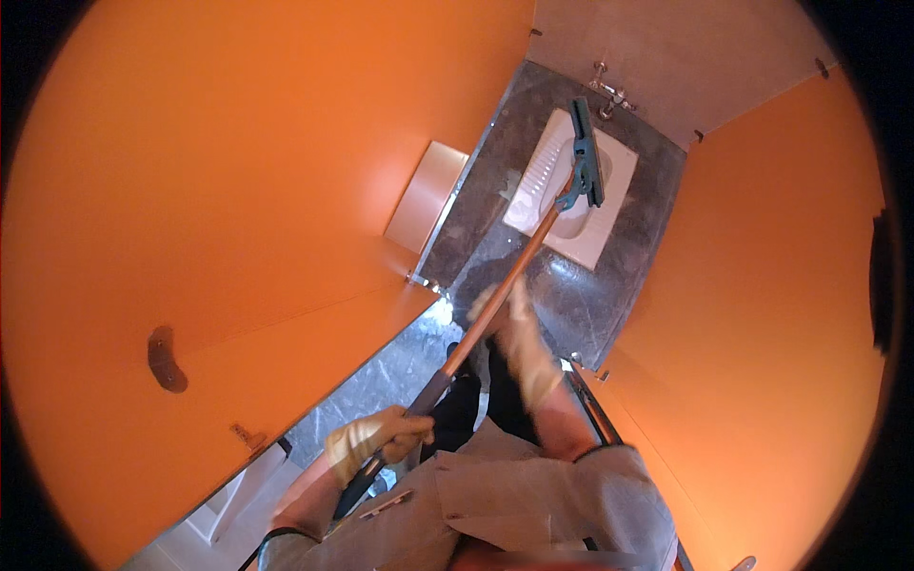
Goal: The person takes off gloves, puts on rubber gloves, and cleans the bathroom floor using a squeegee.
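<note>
A long-handled floor squeegee with an orange pole (510, 278) reaches away from me. Its teal and black head (588, 153) is over a white ceramic squat toilet pan (613, 214). My left hand (393, 435), in a pale yellow rubber glove, is closed around the dark grip near the pole's lower end. Also gloved and slightly blurred, my right hand (503, 314) is at the middle of the pole; its fingers are partly hidden, and how firmly it holds cannot be told.
Orange partition panels (285, 178) stand at left and right. A metal box (427, 196) is on the left panel, beside the dark floor (471, 228). Pipes with a valve (614, 98) come from the back wall. White sanitary ware (246, 492) shows at lower left.
</note>
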The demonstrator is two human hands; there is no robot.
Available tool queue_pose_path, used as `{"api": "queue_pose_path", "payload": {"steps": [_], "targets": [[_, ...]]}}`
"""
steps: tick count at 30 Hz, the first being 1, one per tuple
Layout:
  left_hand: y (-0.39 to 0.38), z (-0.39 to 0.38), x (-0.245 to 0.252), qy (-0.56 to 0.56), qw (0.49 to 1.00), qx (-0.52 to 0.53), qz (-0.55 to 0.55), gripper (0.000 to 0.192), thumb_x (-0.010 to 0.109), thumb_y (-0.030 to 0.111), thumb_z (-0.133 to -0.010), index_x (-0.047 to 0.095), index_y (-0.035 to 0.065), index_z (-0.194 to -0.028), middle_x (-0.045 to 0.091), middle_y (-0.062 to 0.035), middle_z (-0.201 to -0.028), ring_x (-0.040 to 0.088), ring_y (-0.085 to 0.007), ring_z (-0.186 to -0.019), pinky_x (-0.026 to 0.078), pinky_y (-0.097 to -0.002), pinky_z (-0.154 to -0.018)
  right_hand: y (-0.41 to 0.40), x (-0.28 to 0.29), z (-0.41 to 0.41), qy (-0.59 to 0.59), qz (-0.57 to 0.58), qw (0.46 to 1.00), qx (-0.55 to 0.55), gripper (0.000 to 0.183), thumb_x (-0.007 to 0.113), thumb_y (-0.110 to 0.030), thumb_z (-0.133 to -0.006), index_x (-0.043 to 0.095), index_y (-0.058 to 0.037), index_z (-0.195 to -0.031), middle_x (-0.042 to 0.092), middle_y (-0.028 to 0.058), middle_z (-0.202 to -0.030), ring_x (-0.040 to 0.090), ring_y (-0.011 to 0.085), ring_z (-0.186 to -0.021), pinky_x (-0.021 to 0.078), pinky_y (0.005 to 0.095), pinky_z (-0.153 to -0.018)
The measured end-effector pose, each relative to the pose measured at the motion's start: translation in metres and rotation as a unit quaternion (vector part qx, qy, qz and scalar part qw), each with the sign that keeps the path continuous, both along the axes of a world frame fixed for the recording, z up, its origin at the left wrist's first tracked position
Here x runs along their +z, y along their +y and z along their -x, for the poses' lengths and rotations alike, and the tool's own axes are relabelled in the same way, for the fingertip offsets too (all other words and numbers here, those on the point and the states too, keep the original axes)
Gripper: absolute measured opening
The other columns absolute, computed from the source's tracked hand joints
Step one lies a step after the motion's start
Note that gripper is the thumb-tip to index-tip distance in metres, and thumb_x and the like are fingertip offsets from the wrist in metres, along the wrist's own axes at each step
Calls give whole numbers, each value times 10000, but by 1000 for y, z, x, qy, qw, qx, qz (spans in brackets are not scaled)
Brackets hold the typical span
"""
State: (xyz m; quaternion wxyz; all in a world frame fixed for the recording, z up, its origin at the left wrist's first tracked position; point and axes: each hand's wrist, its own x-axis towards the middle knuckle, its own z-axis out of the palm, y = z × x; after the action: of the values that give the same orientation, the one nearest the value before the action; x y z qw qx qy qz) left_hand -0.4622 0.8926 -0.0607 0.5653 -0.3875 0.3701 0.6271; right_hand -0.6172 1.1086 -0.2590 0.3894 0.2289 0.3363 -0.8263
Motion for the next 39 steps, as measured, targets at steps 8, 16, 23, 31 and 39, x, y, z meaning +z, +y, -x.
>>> {"api": "queue_pose_path", "payload": {"steps": [8, 16, 23, 31, 39], "targets": [[59, 133, -106, 96, 992, 84, 15, 485, 640, 494, -957, 621, 16, -1036, 462, 60, -576, 438, -74, -430, 332, -249, -395, -37, -37, 54, -33, -221, 974, 26, 202, 691, -135, -855, 625, 4, -987, 679, 127, -797, 640, 237, -600, 552, 377, -545], [61, 63, -99, 200, 964, -98, 142, 615, 774, 491, -814, 593, 41, -1192, 669, -89, -878, 655, -187, -711, 532, -344, -616, -48, -98, 92, 73, -280, 957, -1, 338, 734, -171, -877, 563, 21, -1096, 650, 133, -764, 620, 233, -535, 514, 376, -479], [76, 5, -91, 106, 851, -332, 394, 509, 620, 432, -881, 603, 18, -1177, 693, -288, -1055, 655, -465, -1047, 505, -536, -914, -67, -103, 16, -96, -244, 965, -30, 241, 615, 18, -897, 454, -51, -1062, 565, 114, -685, 570, 251, -459, 467, 394, -382], [119, 224, -159, 223, 891, -177, 354, 440, 655, 349, -864, 633, -20, -1104, 712, -252, -894, 724, -379, -880, 558, -485, -719, -13, -140, 260, 126, -390, 912, -24, 253, 545, -117, -942, 456, 27, -1130, 584, 141, -733, 587, 242, -547, 467, 404, -445], [122, 184, -154, 179, 909, -166, 338, 500, 588, 430, -932, 568, -26, -1137, 689, -196, -869, 702, -314, -758, 555, -434, -685, -13, -157, 211, 131, -496, 843, 162, 330, 505, -108, -964, 373, 15, -1241, 617, 232, -855, 678, 382, -762, 537, 499, -643]]}}
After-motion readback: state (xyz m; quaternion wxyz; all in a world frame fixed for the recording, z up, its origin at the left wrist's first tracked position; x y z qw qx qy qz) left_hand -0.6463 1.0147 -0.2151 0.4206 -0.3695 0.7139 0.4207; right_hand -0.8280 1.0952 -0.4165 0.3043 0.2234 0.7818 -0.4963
